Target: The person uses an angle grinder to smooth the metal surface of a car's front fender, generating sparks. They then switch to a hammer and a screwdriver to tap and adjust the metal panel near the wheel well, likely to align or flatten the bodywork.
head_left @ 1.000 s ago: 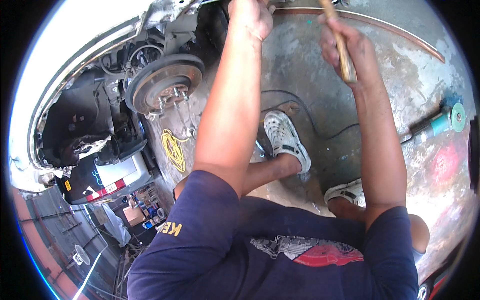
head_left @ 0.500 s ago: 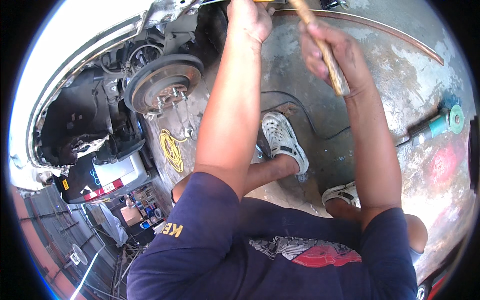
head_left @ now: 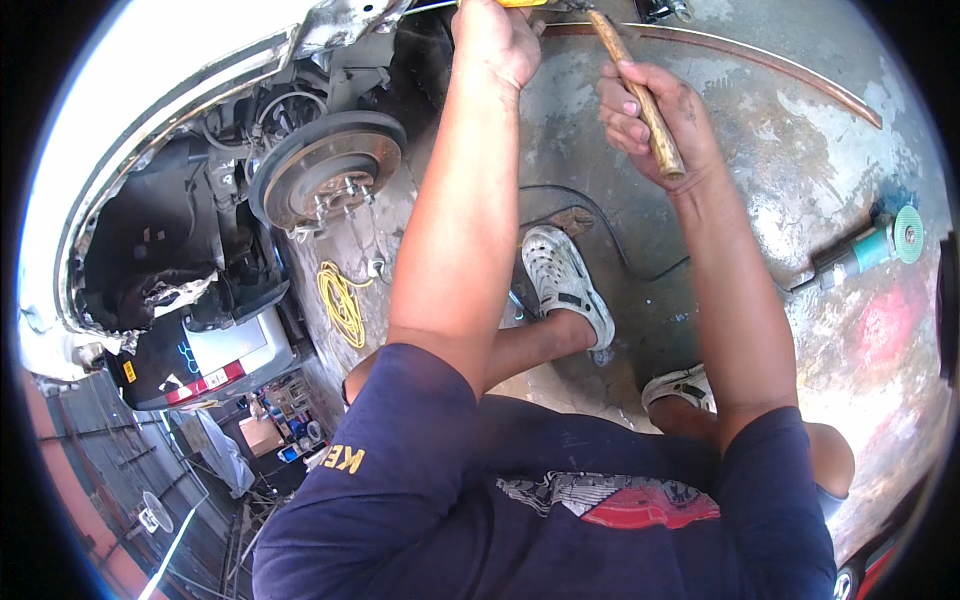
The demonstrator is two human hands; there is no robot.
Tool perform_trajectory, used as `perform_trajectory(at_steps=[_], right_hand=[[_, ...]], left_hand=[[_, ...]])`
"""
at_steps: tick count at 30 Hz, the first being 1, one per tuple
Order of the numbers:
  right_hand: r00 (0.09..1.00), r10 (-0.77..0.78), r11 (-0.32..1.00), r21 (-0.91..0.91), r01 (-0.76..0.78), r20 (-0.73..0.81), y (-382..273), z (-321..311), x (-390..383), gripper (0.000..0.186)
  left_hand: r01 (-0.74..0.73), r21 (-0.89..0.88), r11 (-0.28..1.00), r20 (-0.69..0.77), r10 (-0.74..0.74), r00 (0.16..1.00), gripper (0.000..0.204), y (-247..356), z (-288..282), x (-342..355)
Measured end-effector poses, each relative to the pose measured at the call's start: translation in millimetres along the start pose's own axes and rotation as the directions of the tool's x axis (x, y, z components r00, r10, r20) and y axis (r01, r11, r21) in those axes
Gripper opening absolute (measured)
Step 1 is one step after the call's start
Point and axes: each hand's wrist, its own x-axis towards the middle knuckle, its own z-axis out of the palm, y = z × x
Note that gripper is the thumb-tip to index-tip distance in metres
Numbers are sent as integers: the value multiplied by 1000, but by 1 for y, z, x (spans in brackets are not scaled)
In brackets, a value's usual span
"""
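Observation:
My left hand [head_left: 495, 45] is closed at the top edge round a yellow-handled tool [head_left: 524, 3] with a straight metal shaft. Its shaft points left to the torn edge of a white car body [head_left: 200, 45]; the tip's contact is cut off or unclear. In my right hand [head_left: 660, 115] is a hammer [head_left: 640, 90], gripped low on its worn wooden handle. The dark hammer head shows only partly at the top edge, close to the yellow handle's end; whether they touch I cannot tell.
A bare brake disc [head_left: 330, 165] with studs sits in the open wheel well on the left. Below it lies a coiled yellow cord [head_left: 342, 305]. An angle grinder [head_left: 865, 252] rests on the floor at right, its black cable [head_left: 610, 225] trailing near my shoe [head_left: 565, 280]. A long curved strip [head_left: 760, 60] lies beyond.
The hammer has swung up and left, bringing its head into view by the yellow handle. My right hand moved slightly left; my left hand stayed nearly in place.

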Motion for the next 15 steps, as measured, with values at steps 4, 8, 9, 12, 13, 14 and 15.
perform_trajectory(at_steps=[4,8,9,12,13,14,15], right_hand=[[657,-363,922,-155,354,-661,-4,10,9,18],[993,57,980,-181,-76,-107,-5,7,-3,21],[976,-60,983,-185,20,-212,-3,7,0,21],[691,-285,954,-129,269,-664,6,24,12,21],[800,-270,962,-126,241,-536,0,22,12,20],[879,-242,970,-132,205,-411,-2,12,2,19],[939,-204,975,-143,170,-278,-3,4,-3,18]], left_hand=[[-11,97,995,-121,23,992,61,3,44,-16],[-33,28,999,-53,35,998,60,6,20,-5],[-30,17,999,-59,31,998,60,5,21,-1],[-2,21,1000,-73,4,997,58,-3,18,-6],[-13,40,999,-65,16,998,58,2,19,-1],[-19,-3,1000,-58,18,998,57,-2,16,2],[-18,14,1000,-59,18,998,58,0,10,6]])
